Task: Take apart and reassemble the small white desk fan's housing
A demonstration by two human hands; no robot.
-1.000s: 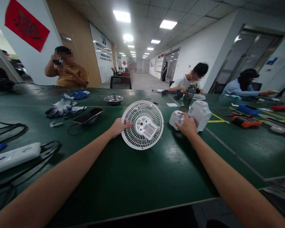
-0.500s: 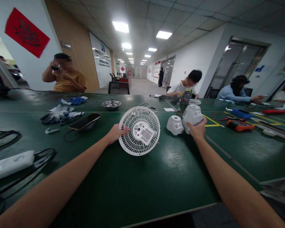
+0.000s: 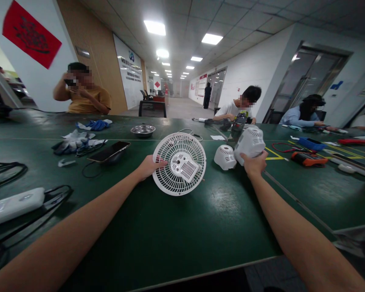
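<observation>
My left hand (image 3: pixel 148 167) grips the left rim of a round white fan grille (image 3: pixel 167 184), thumb across its slats. The grille is tilted toward me, showing a slotted plate at its centre; a pale cable loops behind it. To the right, my right hand (image 3: pixel 255 163) is closed around the lower right side of a white vented plastic housing (image 3: pixel 250 142). A smaller white vented housing (image 3: pixel 225 158) stands on the green table (image 3: pixel 182 235) just left of it. The fingers behind both held parts are partly hidden.
A metal bowl (image 3: pixel 142 130), a phone (image 3: pixel 109 151) and gloves (image 3: pixel 76 142) lie on the left side, with a white power strip (image 3: pixel 16 207) nearer me. An orange meter (image 3: pixel 308 159) lies at right. Other people sit across the table; one person (image 3: pixel 240 106) works behind the housings.
The housing in my right hand has moved slightly up and right and tilted, now covering most of a round white part behind it. My left hand keeps its hold on the grille. The view has shifted slightly.
</observation>
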